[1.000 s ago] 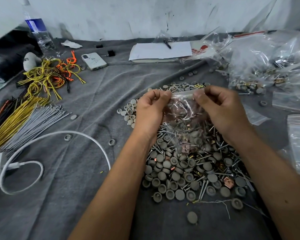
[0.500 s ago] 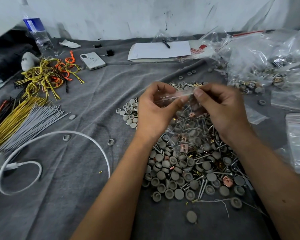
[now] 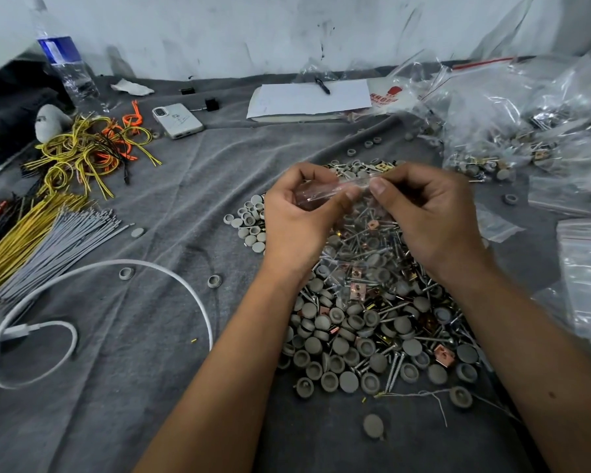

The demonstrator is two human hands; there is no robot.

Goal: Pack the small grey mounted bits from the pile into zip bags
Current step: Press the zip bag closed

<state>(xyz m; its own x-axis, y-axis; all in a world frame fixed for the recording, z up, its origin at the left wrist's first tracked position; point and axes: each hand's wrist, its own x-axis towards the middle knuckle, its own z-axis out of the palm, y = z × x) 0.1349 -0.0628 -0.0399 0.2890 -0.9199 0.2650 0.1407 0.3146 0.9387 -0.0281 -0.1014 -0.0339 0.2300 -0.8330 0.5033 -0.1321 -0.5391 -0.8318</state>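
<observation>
The light was soft and even, fairly dim, throwing only faint shadows under the forearms onto the grey cloth [image 3: 157, 336]. Glare flashed off the clear bags [image 3: 512, 107] far right of the grip. The hands looked slightly motion-blurred, the zip bag [image 3: 331, 191] pinched between them smeared. Wide-angle bending curved the white wall [image 3: 287, 29] and stretched the frame's edges.

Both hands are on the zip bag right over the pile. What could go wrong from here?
1. The zip bag hangs from the left hand and right hand pinching only its top strip; a slip could spill it back into the pile.
2. Screws mixed into the pile might puncture the thin plastic.
</observation>
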